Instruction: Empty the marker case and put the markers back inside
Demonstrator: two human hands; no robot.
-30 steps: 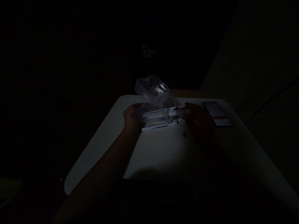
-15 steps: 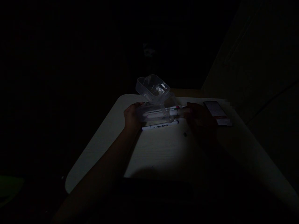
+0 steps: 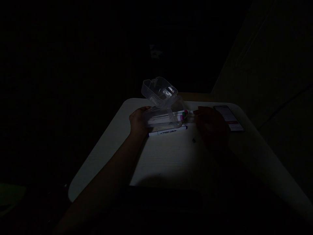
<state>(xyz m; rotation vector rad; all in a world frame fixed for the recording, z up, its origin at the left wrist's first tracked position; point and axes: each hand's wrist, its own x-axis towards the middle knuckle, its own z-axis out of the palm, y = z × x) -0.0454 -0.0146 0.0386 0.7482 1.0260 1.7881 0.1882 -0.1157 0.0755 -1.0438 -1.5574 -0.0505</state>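
Note:
My left hand [image 3: 138, 121] is closed around the left end of a clear plastic case [image 3: 158, 122], which is tilted with its mouth facing right. The case's lid [image 3: 160, 91] stands open above it. Inside lie several white markers [image 3: 168, 120], with pink and green ends showing at the mouth. Another white marker [image 3: 167, 131] with dark ends lies on the table just below the case. My right hand [image 3: 210, 125] is right of the mouth, in deep shadow, its fingers loosely bent and apart from the case. Pale shapes near its fingertips are too dim to name.
The light table [image 3: 107, 143] has rounded corners. A phone [image 3: 230, 118] with a lit screen lies beyond my right hand. A small dark bit [image 3: 194, 140] rests on the tabletop. Something green [image 3: 11, 197] shows at the lower left. The surroundings are very dark.
The marker my right hand was sliding into the case now lies inside with the others. My right hand has let go and drawn slightly right; my left hand keeps its hold.

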